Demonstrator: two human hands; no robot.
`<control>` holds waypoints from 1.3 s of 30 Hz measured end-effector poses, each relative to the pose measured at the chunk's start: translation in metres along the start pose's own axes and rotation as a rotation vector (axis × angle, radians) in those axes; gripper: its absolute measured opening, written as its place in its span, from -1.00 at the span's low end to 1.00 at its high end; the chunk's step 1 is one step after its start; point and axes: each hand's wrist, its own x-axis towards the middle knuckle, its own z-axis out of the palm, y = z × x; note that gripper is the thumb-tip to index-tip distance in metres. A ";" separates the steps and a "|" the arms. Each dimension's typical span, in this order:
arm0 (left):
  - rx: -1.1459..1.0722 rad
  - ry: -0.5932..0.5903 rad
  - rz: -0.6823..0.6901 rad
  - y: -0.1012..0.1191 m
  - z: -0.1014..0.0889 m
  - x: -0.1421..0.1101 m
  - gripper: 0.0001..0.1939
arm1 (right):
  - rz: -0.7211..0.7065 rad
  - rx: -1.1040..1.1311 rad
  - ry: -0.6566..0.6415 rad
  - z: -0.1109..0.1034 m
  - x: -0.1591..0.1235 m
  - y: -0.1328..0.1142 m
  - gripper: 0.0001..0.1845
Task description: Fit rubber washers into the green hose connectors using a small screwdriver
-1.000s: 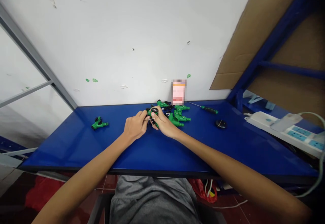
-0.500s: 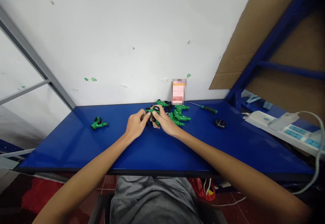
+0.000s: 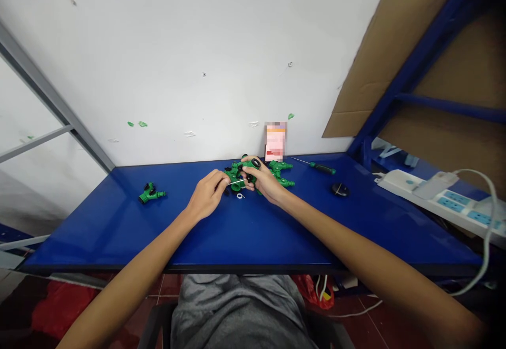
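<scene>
Both forearms [image 3: 154, 262] slant in from the lower corners and converge over the far half of the blue table [image 3: 253, 238]. Left hand [image 3: 206, 192]: back turned up, fingers bent, thumb and fingertips pinched on 1 thin pale rod [image 3: 237, 182], which points toward the right hand [image 3: 263, 177]. Right hand: fingers curled, thumb laid over the near side, grasping 1 green-and-black fitting [image 3: 246, 166]. The fitting sits at the centre of the work area, raised in the fingers in front of the wall [image 3: 237, 48]. Contact between rod tip and fitting: cannot tell.

Counts. Hands: 2, both occupied. Loose green fittings [image 3: 281, 165] right of the right hand: at least 2 visible; more green parts [image 3: 236, 184] lie below and between the hands, partly hidden, exact number not readable. Lone green fitting [image 3: 150, 193], well apart at left: 1. White ring [image 3: 240, 196], on the table just in front of the cluster: 1. Screwdriver [image 3: 323, 168], green-and-black handle, blade toward the wall: 1. Black rounded object [image 3: 340, 190], nearer than the screwdriver: 1. Blurred pink card [image 3: 275, 142], upright by the wall: 1. White power strip [image 3: 430, 196], far right: 1.
</scene>
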 end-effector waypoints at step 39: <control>0.354 0.014 -0.142 0.010 0.002 -0.005 -0.75 | -0.325 -0.782 0.118 0.006 -0.006 0.018 -0.70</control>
